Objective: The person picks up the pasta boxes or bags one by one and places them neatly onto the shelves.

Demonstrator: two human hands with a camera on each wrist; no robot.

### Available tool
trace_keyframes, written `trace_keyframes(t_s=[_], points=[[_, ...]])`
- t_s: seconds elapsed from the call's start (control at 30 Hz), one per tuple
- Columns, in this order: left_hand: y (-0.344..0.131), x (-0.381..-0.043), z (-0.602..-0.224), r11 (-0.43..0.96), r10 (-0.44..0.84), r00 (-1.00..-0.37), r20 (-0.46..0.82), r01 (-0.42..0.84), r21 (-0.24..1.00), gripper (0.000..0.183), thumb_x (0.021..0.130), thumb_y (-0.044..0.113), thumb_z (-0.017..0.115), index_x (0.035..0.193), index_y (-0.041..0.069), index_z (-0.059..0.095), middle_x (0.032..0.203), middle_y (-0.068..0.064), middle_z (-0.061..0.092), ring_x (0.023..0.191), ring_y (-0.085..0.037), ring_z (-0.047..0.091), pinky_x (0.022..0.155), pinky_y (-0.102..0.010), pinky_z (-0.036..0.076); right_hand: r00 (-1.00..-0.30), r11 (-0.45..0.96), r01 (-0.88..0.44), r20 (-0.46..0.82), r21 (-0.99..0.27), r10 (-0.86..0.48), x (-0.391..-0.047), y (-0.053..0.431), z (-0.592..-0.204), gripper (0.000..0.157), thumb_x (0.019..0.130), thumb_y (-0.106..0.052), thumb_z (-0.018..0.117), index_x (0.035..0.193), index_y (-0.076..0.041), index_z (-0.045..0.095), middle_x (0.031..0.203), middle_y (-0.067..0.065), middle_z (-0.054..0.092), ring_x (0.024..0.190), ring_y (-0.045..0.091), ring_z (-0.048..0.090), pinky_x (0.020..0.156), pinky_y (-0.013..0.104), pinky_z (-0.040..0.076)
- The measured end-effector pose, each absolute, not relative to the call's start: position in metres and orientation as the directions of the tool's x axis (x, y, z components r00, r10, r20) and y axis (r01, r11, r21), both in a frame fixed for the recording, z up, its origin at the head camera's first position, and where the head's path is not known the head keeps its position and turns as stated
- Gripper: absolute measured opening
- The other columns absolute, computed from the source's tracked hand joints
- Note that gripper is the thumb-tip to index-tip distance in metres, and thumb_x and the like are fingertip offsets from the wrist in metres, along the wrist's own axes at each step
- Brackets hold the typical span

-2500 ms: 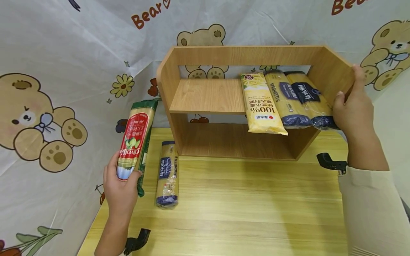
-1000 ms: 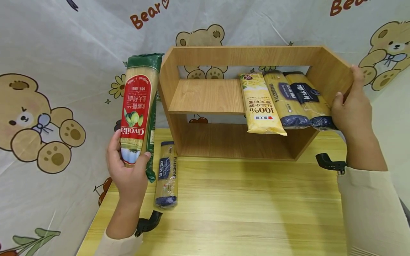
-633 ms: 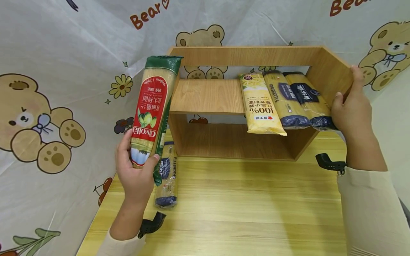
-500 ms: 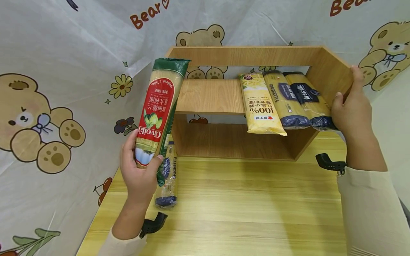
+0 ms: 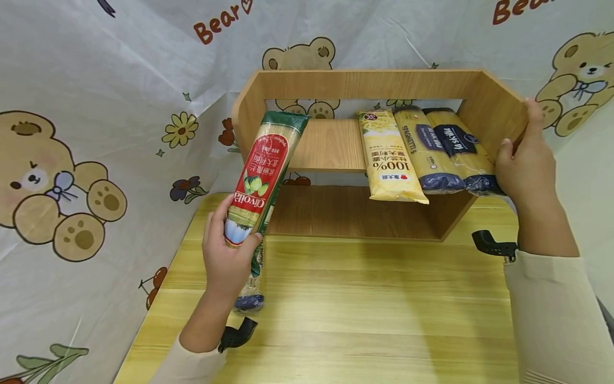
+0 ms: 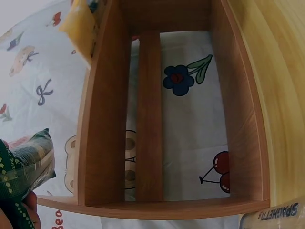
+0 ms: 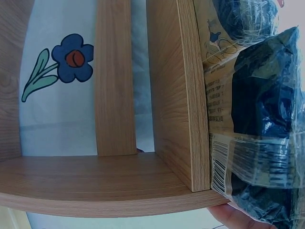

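A green-ended spaghetti packet with a red label [image 5: 261,170] is gripped near its lower end by my left hand [image 5: 227,261]. It tilts to the right in front of the left part of the wooden shelf [image 5: 369,84]. In the left wrist view, only part of this green packet [image 6: 28,164] shows at the left edge. My right hand [image 5: 530,160] holds the shelf's right side panel at its front edge. On the upper board lie a yellow pasta packet [image 5: 393,160] and two blue-ended spaghetti packets [image 5: 429,152], [image 5: 462,146], side by side at the right.
Partly hidden behind my left hand, another blue-ended spaghetti packet [image 5: 250,298] lies on the wooden table [image 5: 374,309]. The lower compartment [image 5: 345,210] of the shelf holds nothing visible. A bear-printed cloth [image 5: 144,64] hangs behind and to the left.
My left hand has lifted the green-ended packet from the left, then carried it right and slightly down to the shelf's left front. My right hand has stayed on the side panel.
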State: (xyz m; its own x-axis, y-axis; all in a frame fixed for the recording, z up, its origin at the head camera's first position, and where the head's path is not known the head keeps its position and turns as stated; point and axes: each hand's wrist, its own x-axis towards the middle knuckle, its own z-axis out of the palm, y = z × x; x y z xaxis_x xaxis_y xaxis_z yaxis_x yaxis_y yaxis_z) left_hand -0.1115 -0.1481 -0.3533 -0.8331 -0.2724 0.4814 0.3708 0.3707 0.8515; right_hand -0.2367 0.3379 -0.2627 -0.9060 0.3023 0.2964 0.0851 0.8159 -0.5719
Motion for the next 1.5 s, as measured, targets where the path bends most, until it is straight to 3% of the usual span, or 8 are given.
trace_keyframes(t_s=[0.47, 0.67, 0.93, 1.5], points=[[-0.142, -0.127, -0.361, 0.383, -0.282, -0.875, 0.393, 0.273, 0.883, 0.069, 0.084, 0.002, 0.073, 0.144, 0.027, 0.05, 0.127, -0.006, 0.052, 0.105, -0.017, 0.051, 0.074, -0.032, 0.053, -0.908, 0.816, 0.079, 0.296, -0.573, 0.296, -0.237, 0.337, -0.263, 0.07, 0.104, -0.028, 0.029, 0.155, -0.05, -0.013, 0.157, 0.035, 0.032, 0.133, 0.061, 0.043, 0.11, 0.072, 0.034], [-0.138, -0.133, -0.357, 0.453, -0.281, -0.871, 0.403, 0.25, 0.856, 0.068, 0.082, 0.005, 0.073, 0.144, 0.023, 0.052, 0.125, -0.009, 0.052, 0.1, -0.02, 0.051, 0.07, -0.037, 0.051, -0.904, 0.82, 0.073, 0.31, -0.568, 0.295, -0.237, 0.337, -0.263, 0.07, 0.103, -0.028, 0.029, 0.156, -0.048, -0.012, 0.157, 0.035, 0.033, 0.131, 0.062, 0.044, 0.109, 0.073, 0.034], [-0.132, -0.145, -0.352, 0.501, -0.252, -0.881, 0.401, 0.236, 0.833, 0.065, 0.083, 0.011, 0.074, 0.142, 0.021, 0.052, 0.124, -0.01, 0.051, 0.099, -0.022, 0.05, 0.065, -0.036, 0.052, -0.906, 0.816, 0.077, 0.302, -0.573, 0.298, -0.237, 0.338, -0.263, 0.07, 0.103, -0.028, 0.029, 0.156, -0.049, -0.013, 0.157, 0.035, 0.032, 0.133, 0.061, 0.043, 0.11, 0.072, 0.033], [-0.118, -0.17, -0.322, 0.556, -0.204, -0.918, 0.34, 0.177, 0.812, 0.061, 0.084, 0.022, 0.07, 0.142, 0.023, 0.05, 0.13, -0.012, 0.048, 0.101, -0.025, 0.051, 0.069, -0.036, 0.053, -0.904, 0.817, 0.074, 0.308, -0.571, 0.297, -0.236, 0.338, -0.264, 0.069, 0.104, -0.027, 0.029, 0.156, -0.048, -0.011, 0.156, 0.036, 0.034, 0.131, 0.062, 0.044, 0.109, 0.072, 0.034]])
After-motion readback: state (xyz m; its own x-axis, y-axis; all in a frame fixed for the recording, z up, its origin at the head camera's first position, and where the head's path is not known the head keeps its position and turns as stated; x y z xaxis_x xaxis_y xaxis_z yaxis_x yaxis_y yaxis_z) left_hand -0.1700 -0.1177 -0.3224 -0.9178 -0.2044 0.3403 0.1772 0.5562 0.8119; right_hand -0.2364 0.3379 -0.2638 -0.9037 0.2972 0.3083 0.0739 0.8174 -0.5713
